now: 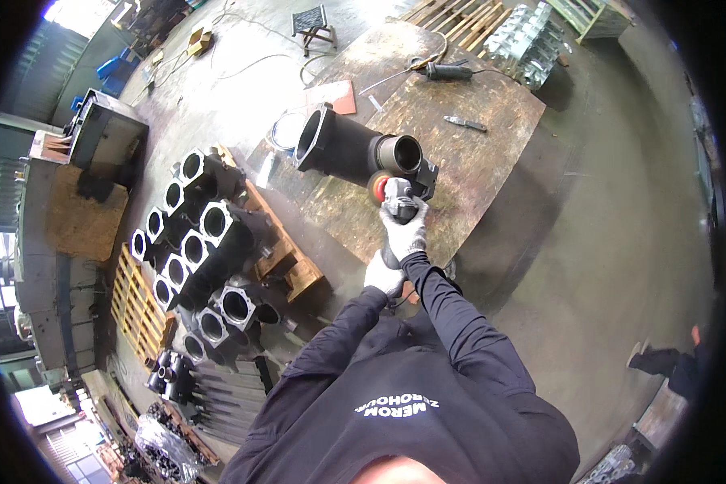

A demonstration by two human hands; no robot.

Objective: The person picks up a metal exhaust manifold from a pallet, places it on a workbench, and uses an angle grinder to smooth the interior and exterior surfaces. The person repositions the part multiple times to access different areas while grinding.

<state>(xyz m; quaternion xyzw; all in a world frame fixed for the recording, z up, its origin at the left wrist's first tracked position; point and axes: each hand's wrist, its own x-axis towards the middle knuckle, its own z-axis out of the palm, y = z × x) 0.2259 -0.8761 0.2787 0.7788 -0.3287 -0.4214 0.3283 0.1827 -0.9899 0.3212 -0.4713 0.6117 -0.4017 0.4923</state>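
Note:
Both my hands wear white gloves and grip an angle grinder [401,202]. My right hand [406,231] is closed around the body just behind its silver head. My left hand [384,277] is closed around the rear end, nearer to me. The grinder's reddish-brown disc [378,185] is against or very close to a black cast pipe fitting [343,149]; contact cannot be made out. This fitting lies on its side on a worn worktable [476,177], its wide flanged mouth to the left and a narrower round opening to the right.
A knife-like tool [465,123] and a dark cylindrical tool [449,72] with a cable lie on the table. Several black flanged castings [206,234] stand on pallets at left. Stacked silver castings [528,44] sit beyond the table. A person's leg [657,361] shows at far right.

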